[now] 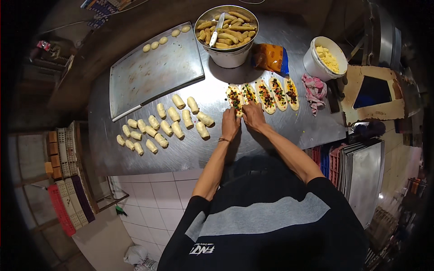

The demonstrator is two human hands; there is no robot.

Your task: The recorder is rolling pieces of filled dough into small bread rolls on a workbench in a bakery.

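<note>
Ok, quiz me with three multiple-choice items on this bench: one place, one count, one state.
1. Where is the metal bowl of banana pieces?
A. On a white tub at the table's far side
B. On the baking tray
C. On the floor

2. How many topped dough ovals lie in the row?
A. Two
B. Five
C. Nine

3. What are the left hand and right hand doing?
A. Hanging off the table
B. Holding the knife
C. Both pressing the leftmost oval

Answers: 1 A, the bowl rests on the tub; 2 B, five sit side by side; 3 C, both sets of fingers meet on that oval.
</note>
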